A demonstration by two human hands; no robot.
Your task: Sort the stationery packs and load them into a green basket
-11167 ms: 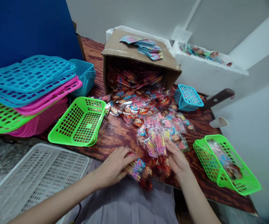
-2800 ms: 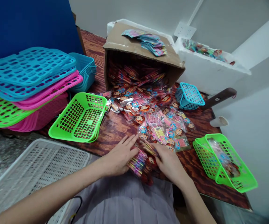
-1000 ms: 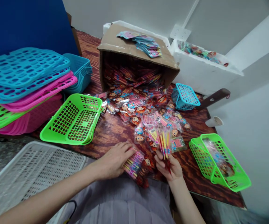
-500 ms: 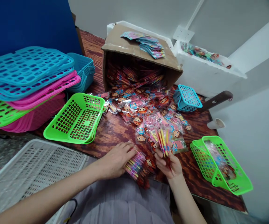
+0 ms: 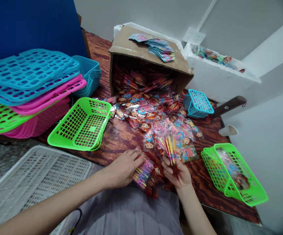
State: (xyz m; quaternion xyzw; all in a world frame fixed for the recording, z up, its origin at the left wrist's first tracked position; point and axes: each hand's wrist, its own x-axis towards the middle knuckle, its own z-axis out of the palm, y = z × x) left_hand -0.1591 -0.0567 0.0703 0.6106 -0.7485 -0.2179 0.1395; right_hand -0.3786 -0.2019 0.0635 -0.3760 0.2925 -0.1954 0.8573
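My left hand [image 5: 125, 168] rests at the table's front edge, its fingers curled over the end of a stack of small clear packets [image 5: 143, 174] with colourful sticks inside. The stack leans near my lap. To its right, my right hand [image 5: 177, 173] grips a few upright packets [image 5: 170, 147] with yellow and pink sticks, their lower ends between thumb and fingers. Just beyond that hand spreads a heap of similar packets [image 5: 151, 116], printed with a red-haired cartoon face. The heap spills from a cardboard box [image 5: 151, 47] lying on its side.
A green basket [image 5: 80, 124] stands at left, near stacked blue, pink and green plastic pieces [image 5: 31, 68]. Another green basket [image 5: 233, 173] holding packets sits at right. A small blue basket [image 5: 198, 103], a brown handle [image 5: 229, 106] and a paper cup [image 5: 228, 130] lie behind it. A white crate [image 5: 38, 179] is lower left.
The packets in my right hand have tilted slightly to the left. My left hand stays on the stack, and the whole view has shifted a little.
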